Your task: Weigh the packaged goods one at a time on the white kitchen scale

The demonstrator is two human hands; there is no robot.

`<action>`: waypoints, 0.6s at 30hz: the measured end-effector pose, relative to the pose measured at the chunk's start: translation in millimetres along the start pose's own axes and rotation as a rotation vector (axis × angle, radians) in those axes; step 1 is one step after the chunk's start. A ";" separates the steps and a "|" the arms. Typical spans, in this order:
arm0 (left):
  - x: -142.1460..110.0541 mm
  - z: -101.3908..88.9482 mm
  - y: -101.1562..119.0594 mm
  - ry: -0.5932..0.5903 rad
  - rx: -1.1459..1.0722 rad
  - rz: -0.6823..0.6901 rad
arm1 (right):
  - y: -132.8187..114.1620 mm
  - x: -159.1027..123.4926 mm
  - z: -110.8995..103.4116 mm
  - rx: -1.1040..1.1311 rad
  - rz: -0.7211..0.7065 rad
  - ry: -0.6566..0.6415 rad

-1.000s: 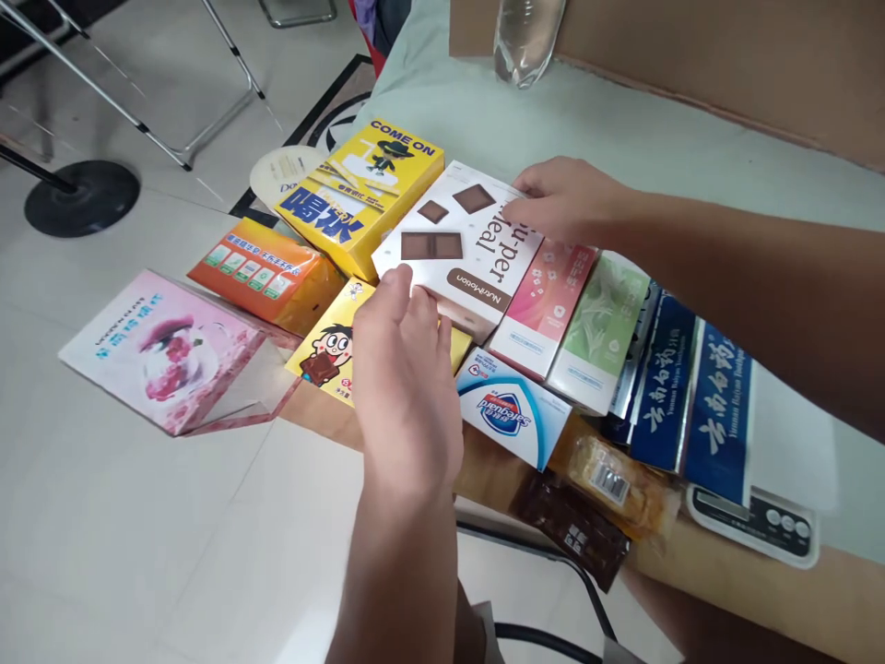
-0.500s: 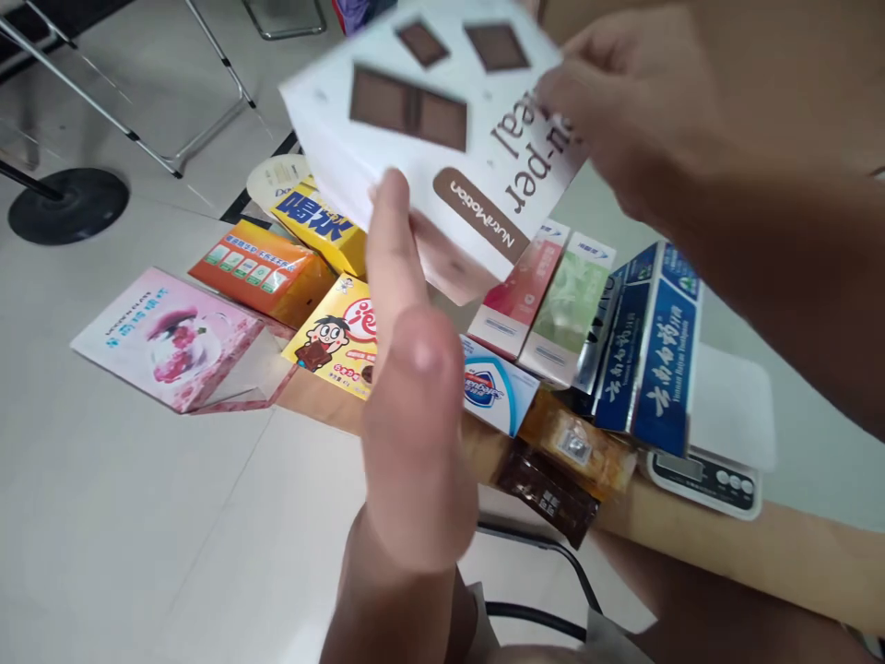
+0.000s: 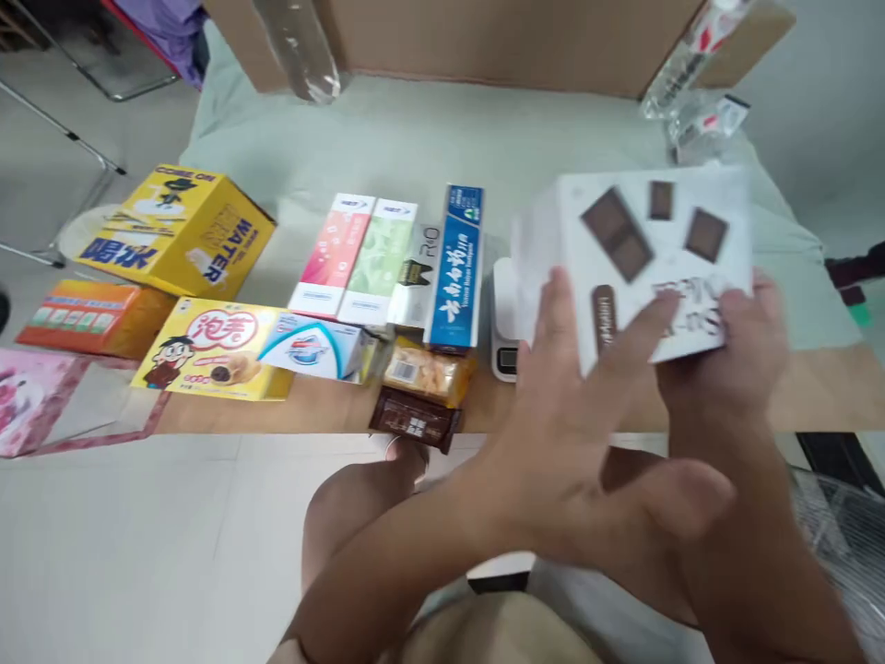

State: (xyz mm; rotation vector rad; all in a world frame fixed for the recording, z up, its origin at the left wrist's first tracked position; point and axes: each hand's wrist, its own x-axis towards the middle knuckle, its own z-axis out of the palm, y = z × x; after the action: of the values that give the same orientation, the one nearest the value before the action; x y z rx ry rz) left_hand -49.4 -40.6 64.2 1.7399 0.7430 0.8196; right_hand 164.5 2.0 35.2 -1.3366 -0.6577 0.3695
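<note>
A white box (image 3: 622, 295) printed with chocolate squares is raised above the right part of the table, its lettering upside down. My right hand (image 3: 743, 355) grips its lower right corner, thumb on the printed face and the other fingers mostly hidden. Across the lower left of the box lies my left hand (image 3: 573, 443), fingers spread and thumb stretched out to the right; whether it presses on the box is hard to tell through the blur. Partly behind the box is a white kitchen scale (image 3: 506, 355). Left of the scale stands a blue toothpaste box (image 3: 456, 267).
Pink and green cartons (image 3: 377, 263) lie mid-table. Towards the left are a yellow drink carton (image 3: 186, 226), an orange pack (image 3: 89, 318), a yellow snack box (image 3: 207, 350) and a soap box (image 3: 314, 346). Two wrapped snacks (image 3: 418, 415) sit at the front edge. Cardboard (image 3: 484, 46) stands behind.
The view has swung right. The box has turned and is now over the table's right side. My left hand has opened out across its front, while my right hand grips a lower corner.
</note>
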 end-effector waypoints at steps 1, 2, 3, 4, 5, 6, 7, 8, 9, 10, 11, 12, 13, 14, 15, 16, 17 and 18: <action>7.5 12.0 -8.6 -0.015 -0.037 -0.001 | 15.3 7.9 -7.7 -0.013 0.015 -0.048; 13.7 22.3 -18.7 -0.001 -0.074 -0.005 | 29.8 16.2 -13.8 -0.049 0.053 -0.099; 18.4 30.7 -29.4 0.034 -0.102 -0.010 | 43.0 24.1 -18.7 -0.090 0.091 -0.154; 22.0 37.0 -39.8 0.062 -0.122 -0.016 | 54.8 31.2 -22.3 -0.121 0.125 -0.200; 24.5 41.2 -49.3 0.086 -0.136 -0.025 | 65.0 37.0 -24.5 -0.142 0.151 -0.239; 26.4 43.7 -57.1 0.103 -0.144 -0.033 | 73.5 41.1 -25.4 -0.151 0.169 -0.269; 27.9 44.8 -62.9 0.120 -0.144 -0.045 | 80.5 43.3 -25.1 -0.145 0.178 -0.286; 29.1 44.9 -66.7 0.143 -0.136 -0.060 | 85.9 43.7 -23.9 -0.131 0.184 -0.303; 30.3 44.6 -68.7 0.182 -0.117 -0.075 | 90.0 42.5 -22.2 -0.112 0.185 -0.319; 31.4 44.3 -69.1 0.230 -0.086 -0.088 | 92.8 40.0 -20.4 -0.088 0.181 -0.331; 32.5 44.4 -68.6 0.284 -0.045 -0.093 | 94.4 36.8 -18.9 -0.065 0.174 -0.343; 33.5 44.9 -67.4 0.335 0.002 -0.085 | 95.0 33.3 -18.0 -0.044 0.167 -0.356; 34.3 45.8 -66.1 0.385 0.047 -0.070 | 94.9 29.9 -17.8 -0.029 0.162 -0.366; 34.9 47.2 -64.8 0.421 0.085 -0.050 | 94.2 27.1 -18.4 -0.023 0.162 -0.375; 35.4 48.7 -63.7 0.444 0.109 -0.032 | 93.3 25.0 -19.7 -0.024 0.160 -0.374; 35.5 50.3 -63.0 0.461 0.115 -0.026 | 92.4 23.7 -21.4 -0.029 0.154 -0.369; 35.5 51.9 -62.7 0.476 0.093 -0.043 | 91.7 23.1 -23.4 -0.035 0.144 -0.359; 35.4 53.3 -62.8 0.488 0.031 -0.091 | 91.2 23.1 -25.4 -0.044 0.129 -0.350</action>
State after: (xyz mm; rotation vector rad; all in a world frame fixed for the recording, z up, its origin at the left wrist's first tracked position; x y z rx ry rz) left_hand 8.1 -23.2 -2.3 1.5314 1.1527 1.1924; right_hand 209.1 15.7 -50.3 -1.3727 -0.8753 0.7075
